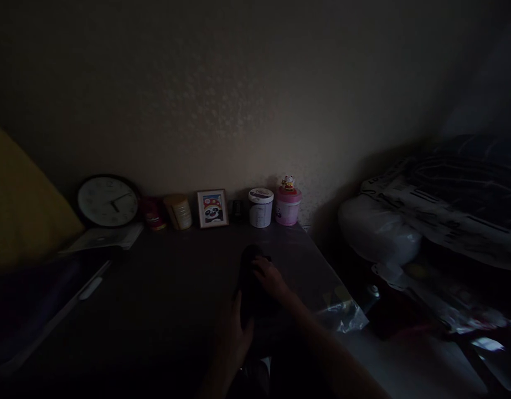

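A dark, elongated object [255,299] with a rounded far end lies on the dark desk [176,288]; the light is too dim to make out its kind. My right hand [268,275] rests across its upper part, fingers bent over it. At its near left side is my left hand [239,328], with the fingers along the edge and the thumb apart from them. Shadow hides much of the left fingers' contact.
Along the wall stand a round clock [108,200], a red container [153,214], a yellow container [179,211], a framed panda picture [212,209], a white tub [261,208] and a pink tub [288,208] topped by a figurine [288,184]. Clear plastic [344,317] hangs at the desk's right edge.
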`<state>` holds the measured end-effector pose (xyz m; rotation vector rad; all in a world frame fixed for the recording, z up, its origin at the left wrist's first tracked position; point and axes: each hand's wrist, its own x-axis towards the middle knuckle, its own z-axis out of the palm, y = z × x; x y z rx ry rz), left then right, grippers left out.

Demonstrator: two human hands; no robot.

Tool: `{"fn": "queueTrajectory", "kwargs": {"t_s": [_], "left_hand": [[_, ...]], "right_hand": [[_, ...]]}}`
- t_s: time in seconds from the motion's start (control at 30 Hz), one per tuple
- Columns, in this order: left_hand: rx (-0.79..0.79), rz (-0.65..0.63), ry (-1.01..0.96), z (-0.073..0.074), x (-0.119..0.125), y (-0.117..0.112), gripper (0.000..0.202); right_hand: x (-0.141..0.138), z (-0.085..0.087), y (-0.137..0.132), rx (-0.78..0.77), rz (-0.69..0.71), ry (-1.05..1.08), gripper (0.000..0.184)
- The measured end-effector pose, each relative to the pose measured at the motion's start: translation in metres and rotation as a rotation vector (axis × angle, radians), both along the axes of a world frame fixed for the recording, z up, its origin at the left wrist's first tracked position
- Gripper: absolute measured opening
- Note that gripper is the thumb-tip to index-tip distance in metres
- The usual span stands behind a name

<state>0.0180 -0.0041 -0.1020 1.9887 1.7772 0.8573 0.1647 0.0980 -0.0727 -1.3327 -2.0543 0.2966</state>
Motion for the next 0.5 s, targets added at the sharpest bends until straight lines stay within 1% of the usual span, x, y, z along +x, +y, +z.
{"fn": "queueTrajectory", "kwargs": {"t_s": [0.07,0.17,0.27,0.33,0.43,0.5], "left_hand": [[0.014,-0.002,0.003,-0.002,0.0,0.0,0.058],[0.092,0.028,0.051,-0.004,0.0,0.002,0.054],[0.214,0.024,0.083,-0.005,0.0,0.003,0.047],[0.255,-0.005,0.093,-0.006,0.0,0.004,0.046],[0.23,-0.034,0.113,-0.009,0.0,0.004,0.051],[0.238,-0.041,0.1,-0.009,0.0,0.004,0.059]], "right_hand": [[-0.006,-0.009,-0.007,0.045,-0.038,0.063,0.03],[-0.017,-0.019,-0.021,0.106,-0.083,0.11,0.03],[-0.027,-0.023,-0.036,0.142,-0.095,0.115,0.031],[-0.032,-0.025,-0.043,0.155,-0.091,0.111,0.032],[-0.035,-0.026,-0.049,0.177,-0.099,0.082,0.033],[-0.035,-0.025,-0.049,0.193,-0.102,0.049,0.034]]}}
